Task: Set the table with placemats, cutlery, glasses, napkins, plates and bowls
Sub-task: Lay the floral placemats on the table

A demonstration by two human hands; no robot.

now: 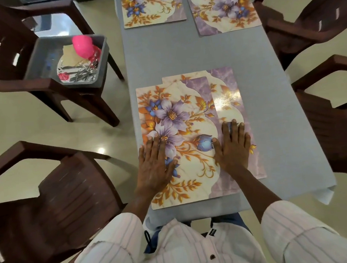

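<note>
At the near end of the long bench (163, 54), covered in a plain grey cloth, two glossy rectangular placemats printed with purple and blue flowers and orange leaves lay one over the other. The upper placemat (179, 114) sat to the left and nearer, while the lower placemat (227, 90) stuck out from under it on the right and far sides. Both hands were apart, flat and open, fingers straight and gripping nothing. The left hand (154, 169) pressed on the near left part of the upper mat. The right hand (233, 147) lay across the seam where the upper mat's right edge crossed the lower one. That flat pressure suited sliding thin, slippery sheets, so the step in hand was probably parting the pair and pushing each towards its own seat. Two matching far placemats (151, 7) (223, 6) already lay side by side and just apart at the far end, which suggested the mat stage was about half done. On the seat of a brown plastic chair (3, 61) to the left stood a grey plastic tub (102, 60) holding a bright pink cup (82, 45), loose steel cutlery (82, 73) and a shiny plate (63, 67), kept within reach for the later steps.
</note>
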